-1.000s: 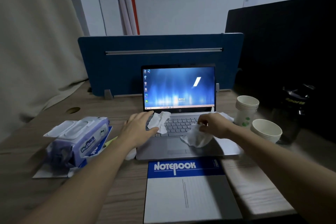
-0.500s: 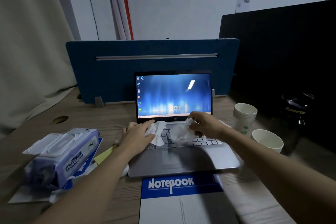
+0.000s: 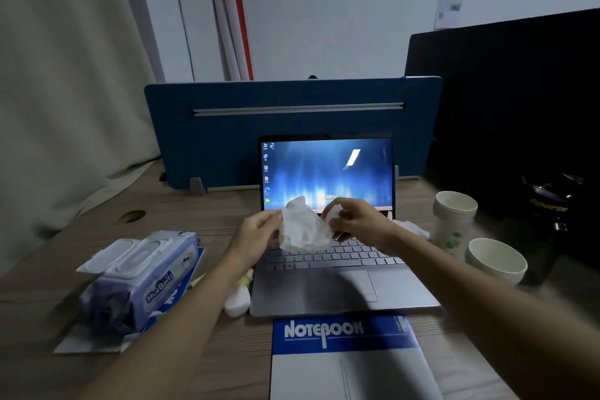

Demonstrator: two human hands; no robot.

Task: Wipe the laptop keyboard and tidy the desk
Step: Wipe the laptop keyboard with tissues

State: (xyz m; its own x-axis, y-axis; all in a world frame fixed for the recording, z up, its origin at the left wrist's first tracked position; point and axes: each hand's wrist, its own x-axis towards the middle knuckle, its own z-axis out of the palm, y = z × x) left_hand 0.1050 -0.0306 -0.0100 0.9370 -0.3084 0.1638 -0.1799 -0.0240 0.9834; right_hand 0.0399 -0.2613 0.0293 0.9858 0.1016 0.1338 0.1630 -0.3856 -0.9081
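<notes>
One wooden surface (image 3: 97, 256) fills the lower frame, with the open laptop (image 3: 328, 269) at centre and a wipes pack (image 3: 139, 279) at lower left. Above the keyboard, left hand (image 3: 256, 234) and right hand (image 3: 360, 221) each pinch an end of a crumpled white wipe (image 3: 303, 230), fingers clamped on it.

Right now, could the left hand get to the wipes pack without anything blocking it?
Probably yes. The wipes pack lies on the desk beside the left forearm, with nothing between them. But the left hand grips the crumpled wipe together with the right hand, so it must let go first.
</notes>
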